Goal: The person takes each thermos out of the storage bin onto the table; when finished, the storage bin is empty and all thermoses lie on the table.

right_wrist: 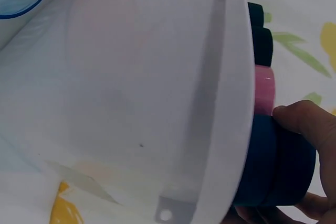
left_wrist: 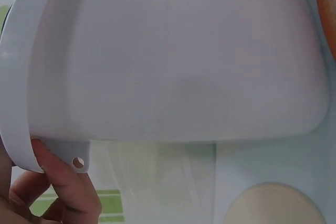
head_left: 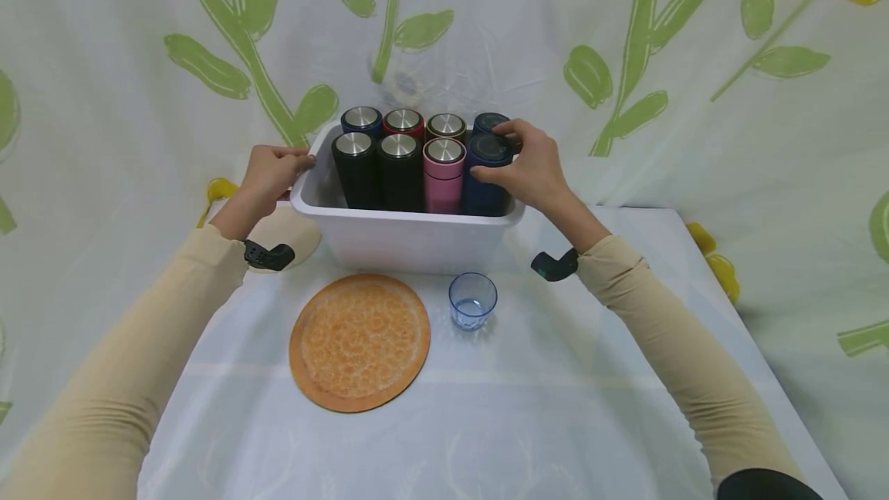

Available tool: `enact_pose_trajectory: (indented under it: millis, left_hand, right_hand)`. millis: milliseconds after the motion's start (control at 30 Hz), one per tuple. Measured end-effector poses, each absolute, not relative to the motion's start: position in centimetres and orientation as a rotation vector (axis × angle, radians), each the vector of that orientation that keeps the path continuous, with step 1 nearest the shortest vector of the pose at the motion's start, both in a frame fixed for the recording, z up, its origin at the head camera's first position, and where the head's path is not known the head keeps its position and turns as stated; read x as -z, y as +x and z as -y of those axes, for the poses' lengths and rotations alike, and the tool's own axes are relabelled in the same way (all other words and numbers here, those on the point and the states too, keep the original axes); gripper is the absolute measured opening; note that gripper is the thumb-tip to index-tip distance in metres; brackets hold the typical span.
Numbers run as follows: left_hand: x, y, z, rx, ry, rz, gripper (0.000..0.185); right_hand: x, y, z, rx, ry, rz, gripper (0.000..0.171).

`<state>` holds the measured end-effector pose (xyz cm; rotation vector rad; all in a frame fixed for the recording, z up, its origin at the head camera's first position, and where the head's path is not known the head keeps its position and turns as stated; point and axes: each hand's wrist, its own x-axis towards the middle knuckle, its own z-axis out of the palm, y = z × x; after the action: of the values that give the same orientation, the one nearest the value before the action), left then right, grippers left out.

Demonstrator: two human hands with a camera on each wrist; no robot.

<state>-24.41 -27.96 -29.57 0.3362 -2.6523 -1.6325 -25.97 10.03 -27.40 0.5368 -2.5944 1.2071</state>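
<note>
"What's the right hand (head_left: 535, 166) doing?"
"Gripping the dark-blue cylindrical bottle (head_left: 484, 197), in the front-right corner of the white rectangular plastic bin (head_left: 417, 241)."
"And the left hand (head_left: 271, 174)?"
"Pinching the bin's left rim; a clear blue-tinted drinking glass (head_left: 472, 303) stands in front."

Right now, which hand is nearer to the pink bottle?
Right: the right hand holds a dark blue bottle beside the pink bottle; the left hand grips the left end of the white tub.
</note>
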Motion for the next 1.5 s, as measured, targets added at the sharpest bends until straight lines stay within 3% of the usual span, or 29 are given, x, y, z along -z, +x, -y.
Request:
enact_pose_trajectory:
  millis: [1500]
  left_hand:
    - [29.2, -24.8, 28.0, 1.699, 0.380, 2.659, 0.051]
  right_hand:
    - [17.9, -21.0, -11.5, -1.130, 0.672, 2.254, 0.059]
